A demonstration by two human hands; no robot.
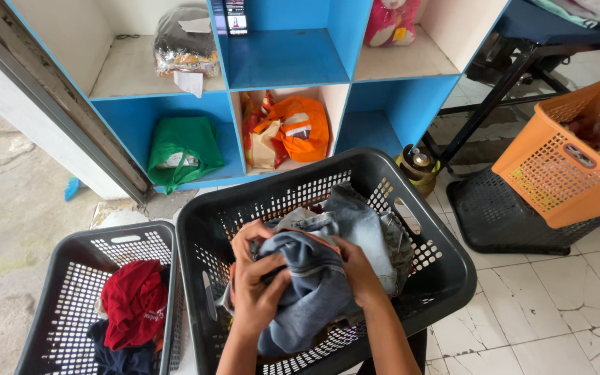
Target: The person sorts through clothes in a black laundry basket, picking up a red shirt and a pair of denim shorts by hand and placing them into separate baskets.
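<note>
Cracked white tile floor (557, 312) carries black laundry baskets (446, 278), small brass vessel (417, 167).

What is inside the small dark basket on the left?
In the small dark basket a red garment lies on top of a dark blue one. Whatever sits beneath them is covered, and the frame edge cuts off the basket's near end.

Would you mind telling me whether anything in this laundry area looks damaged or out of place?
Yes: the white floor tiles at lower right are cracked, and the orange basket sits tilted on an overturned black basket.
</note>
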